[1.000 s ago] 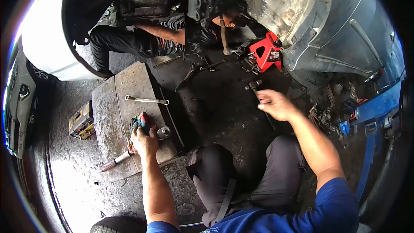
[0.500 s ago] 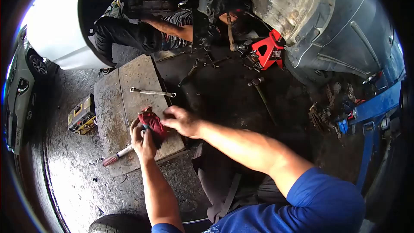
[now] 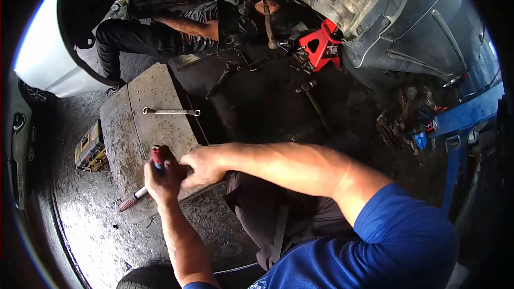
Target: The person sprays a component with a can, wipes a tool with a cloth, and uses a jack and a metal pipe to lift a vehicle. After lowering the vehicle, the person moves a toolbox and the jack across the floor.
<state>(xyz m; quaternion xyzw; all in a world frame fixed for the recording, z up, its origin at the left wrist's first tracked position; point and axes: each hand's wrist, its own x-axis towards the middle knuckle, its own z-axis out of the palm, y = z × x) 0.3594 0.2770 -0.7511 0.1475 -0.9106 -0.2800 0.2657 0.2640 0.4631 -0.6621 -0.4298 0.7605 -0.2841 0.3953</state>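
Observation:
My left hand (image 3: 162, 183) is closed round a dark red rag (image 3: 157, 156), bunched about something whose small metallic end shows at the top; what it wraps is mostly hidden. Close beside it, my right hand (image 3: 202, 167) has its fingers curled in at the rag's dark lower part. Both hands are over a worn grey board (image 3: 155, 88). A double-ended ring spanner (image 3: 171, 112) lies across that board, beyond my hands. Below my left hand rests a tool with a ribbed red grip (image 3: 127, 203) and a silver shaft.
A red jack stand (image 3: 323, 48) is under the car by the grey fender (image 3: 417, 32). A hammer (image 3: 316, 104) and a wrench (image 3: 219, 79) lie on the dark floor. Another person (image 3: 198, 29) lies beneath the car. A yellow-black case (image 3: 91, 147) stands left of the board.
My right hand has closed in against the rag beside my left hand. The rag is bunched tighter, with a metallic end showing. The whole view has shifted slightly.

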